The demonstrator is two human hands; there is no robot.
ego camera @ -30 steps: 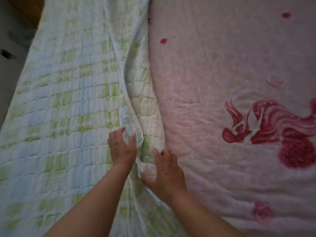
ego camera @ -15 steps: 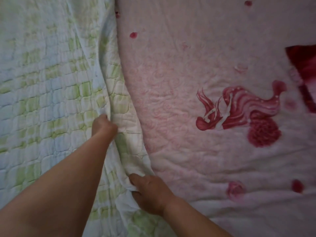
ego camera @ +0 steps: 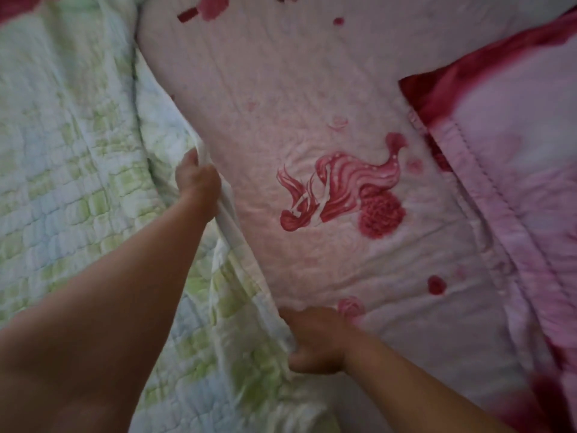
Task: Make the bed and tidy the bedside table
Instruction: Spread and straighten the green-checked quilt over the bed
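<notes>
A green-and-white checked quilt (ego camera: pixel 71 170) covers the left half of the bed. Its right edge lies bunched along a pale pink sheet (ego camera: pixel 281 98) printed with a red mermaid figure. My left hand (ego camera: pixel 198 182) is closed on that quilt edge higher up, with white cloth pinched in its fingers. My right hand (ego camera: pixel 315 339) grips the same edge lower down, near the front of the view. Both forearms reach in from the bottom.
A pink and dark red blanket or pillow (ego camera: pixel 505 157) lies folded at the right side of the bed, its stitched hem running diagonally. A strip of red cloth (ego camera: pixel 18 4) shows at the top left corner.
My hands have spread apart along the quilt edge, the left farther up, the right staying low. The view has swung right, bringing the pink and red blanket into sight.
</notes>
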